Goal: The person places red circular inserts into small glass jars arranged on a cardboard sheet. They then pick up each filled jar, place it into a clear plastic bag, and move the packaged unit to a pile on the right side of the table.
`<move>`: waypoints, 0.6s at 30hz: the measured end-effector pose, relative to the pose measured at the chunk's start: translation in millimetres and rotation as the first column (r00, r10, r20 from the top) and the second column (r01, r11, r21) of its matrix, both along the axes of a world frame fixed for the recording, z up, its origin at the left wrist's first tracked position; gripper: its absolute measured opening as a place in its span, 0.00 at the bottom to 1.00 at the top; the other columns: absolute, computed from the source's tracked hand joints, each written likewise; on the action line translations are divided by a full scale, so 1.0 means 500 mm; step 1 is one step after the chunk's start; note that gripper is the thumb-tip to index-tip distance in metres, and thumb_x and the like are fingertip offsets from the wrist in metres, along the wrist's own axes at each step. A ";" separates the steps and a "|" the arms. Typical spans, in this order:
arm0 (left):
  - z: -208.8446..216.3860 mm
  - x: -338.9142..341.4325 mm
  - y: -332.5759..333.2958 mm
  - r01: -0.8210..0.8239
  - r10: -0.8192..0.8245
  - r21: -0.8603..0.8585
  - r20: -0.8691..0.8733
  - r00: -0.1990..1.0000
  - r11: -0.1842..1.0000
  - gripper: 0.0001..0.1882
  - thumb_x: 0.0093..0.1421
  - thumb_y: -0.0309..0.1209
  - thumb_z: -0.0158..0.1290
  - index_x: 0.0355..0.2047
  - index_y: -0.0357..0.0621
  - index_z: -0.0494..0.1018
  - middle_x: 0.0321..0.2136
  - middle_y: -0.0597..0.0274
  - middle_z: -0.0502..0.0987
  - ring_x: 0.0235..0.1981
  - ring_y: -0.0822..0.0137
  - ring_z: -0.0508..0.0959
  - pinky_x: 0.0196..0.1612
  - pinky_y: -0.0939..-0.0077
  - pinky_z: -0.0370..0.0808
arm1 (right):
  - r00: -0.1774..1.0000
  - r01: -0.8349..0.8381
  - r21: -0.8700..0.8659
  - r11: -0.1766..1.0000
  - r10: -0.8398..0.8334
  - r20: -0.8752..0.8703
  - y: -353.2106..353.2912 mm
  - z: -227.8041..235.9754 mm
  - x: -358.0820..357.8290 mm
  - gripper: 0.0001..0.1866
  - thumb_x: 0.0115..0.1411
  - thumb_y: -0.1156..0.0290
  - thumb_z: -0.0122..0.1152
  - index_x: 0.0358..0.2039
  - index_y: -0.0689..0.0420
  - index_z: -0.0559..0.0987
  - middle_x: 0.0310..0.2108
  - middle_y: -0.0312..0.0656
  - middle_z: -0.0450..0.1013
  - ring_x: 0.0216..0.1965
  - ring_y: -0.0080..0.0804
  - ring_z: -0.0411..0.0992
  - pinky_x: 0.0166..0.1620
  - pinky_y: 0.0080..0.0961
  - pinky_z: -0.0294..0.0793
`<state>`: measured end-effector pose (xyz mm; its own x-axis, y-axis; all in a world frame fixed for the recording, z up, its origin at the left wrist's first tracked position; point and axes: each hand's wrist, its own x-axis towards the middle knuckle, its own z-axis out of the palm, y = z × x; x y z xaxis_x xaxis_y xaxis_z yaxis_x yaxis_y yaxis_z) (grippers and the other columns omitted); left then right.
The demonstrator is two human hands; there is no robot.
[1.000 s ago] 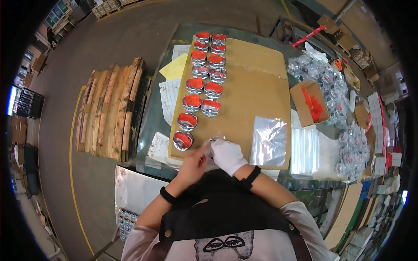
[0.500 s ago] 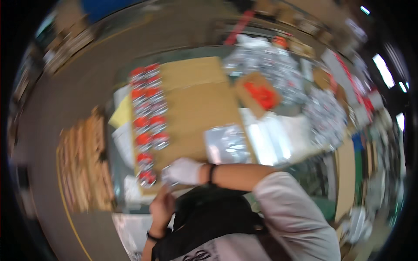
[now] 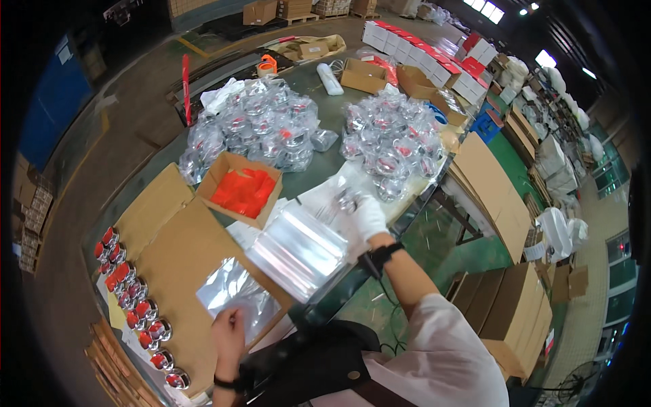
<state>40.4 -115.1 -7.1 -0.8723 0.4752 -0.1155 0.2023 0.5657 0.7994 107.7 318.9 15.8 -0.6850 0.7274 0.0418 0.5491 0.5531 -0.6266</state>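
My right hand (image 3: 368, 216), in a white glove, reaches out to the right and grips a shiny, round metal part (image 3: 346, 199), slightly blurred. Just beyond it lies a heap of bagged chrome parts (image 3: 390, 146). My bare left hand (image 3: 228, 334) has its fingers curled at the near edge of some clear plastic bags (image 3: 234, 288) on a cardboard sheet (image 3: 178, 251); whatever sits between the fingertips is hidden. Along the sheet's left side stand two rows of round chrome parts with red tops (image 3: 144, 311). Between my hands lies a stack of clear plastic film (image 3: 298, 251).
An open carton of red pieces (image 3: 237, 190) stands behind the film. Another heap of bagged parts (image 3: 261, 122) covers the table's far left. A tape dispenser (image 3: 267, 66), a white roll (image 3: 330, 79) and small cartons (image 3: 364, 74) are farther back. Large cartons (image 3: 505, 312) stand right of me.
My view has swung to the right. My right hand has gone from beside the red-topped parts to the right-hand heap, and my left hand has come to the clear bags.
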 end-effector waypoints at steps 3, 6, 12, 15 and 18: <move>-0.045 -0.036 0.181 0.049 -0.079 -0.275 -0.102 0.992 0.960 0.15 0.57 0.38 0.58 0.35 0.39 0.71 0.33 0.49 0.75 0.32 0.50 0.77 0.34 0.60 0.74 | 0.943 0.115 0.248 0.962 -0.184 0.278 0.194 -0.145 0.027 0.09 0.58 0.68 0.55 0.37 0.56 0.79 0.36 0.51 0.78 0.37 0.49 0.77 0.42 0.39 0.76; -0.089 -0.043 0.201 -0.068 0.017 -0.392 -0.132 0.991 0.918 0.18 0.54 0.40 0.61 0.34 0.41 0.68 0.35 0.49 0.73 0.35 0.47 0.75 0.37 0.56 0.73 | 0.957 0.066 0.253 0.965 -0.133 0.257 0.172 -0.103 -0.003 0.10 0.58 0.68 0.54 0.37 0.56 0.79 0.38 0.54 0.76 0.38 0.51 0.76 0.42 0.43 0.75; -0.141 -0.026 0.174 -0.112 0.051 -0.308 -0.201 0.978 0.945 0.17 0.54 0.39 0.60 0.33 0.41 0.68 0.34 0.51 0.70 0.32 0.51 0.73 0.37 0.59 0.72 | 0.992 0.124 0.602 0.789 -0.121 -0.047 0.230 -0.005 0.032 0.19 0.52 0.66 0.60 0.45 0.57 0.76 0.39 0.49 0.75 0.43 0.48 0.73 0.46 0.45 0.72; -0.137 -0.026 0.190 -0.137 0.093 -0.324 -0.149 0.984 0.936 0.15 0.54 0.38 0.60 0.32 0.41 0.68 0.33 0.52 0.70 0.31 0.54 0.73 0.37 0.60 0.73 | 0.947 -0.020 0.553 0.833 -0.162 0.278 0.296 0.005 0.018 0.20 0.51 0.64 0.61 0.46 0.53 0.75 0.43 0.46 0.75 0.45 0.43 0.74 0.47 0.45 0.71; -0.132 -0.024 0.211 -0.182 0.132 -0.303 -0.177 0.975 0.936 0.15 0.54 0.37 0.60 0.31 0.41 0.69 0.30 0.54 0.71 0.30 0.56 0.73 0.36 0.61 0.72 | 0.871 -0.120 0.443 0.888 -0.120 0.477 0.354 0.005 -0.006 0.16 0.52 0.65 0.60 0.42 0.52 0.77 0.40 0.45 0.77 0.43 0.41 0.76 0.46 0.43 0.72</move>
<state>28.4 -9.7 -72.9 -0.9516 0.2912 -0.0978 0.1945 0.8178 0.5416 104.6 495.6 18.4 -0.7038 0.7099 0.0274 0.7104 0.7031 0.0317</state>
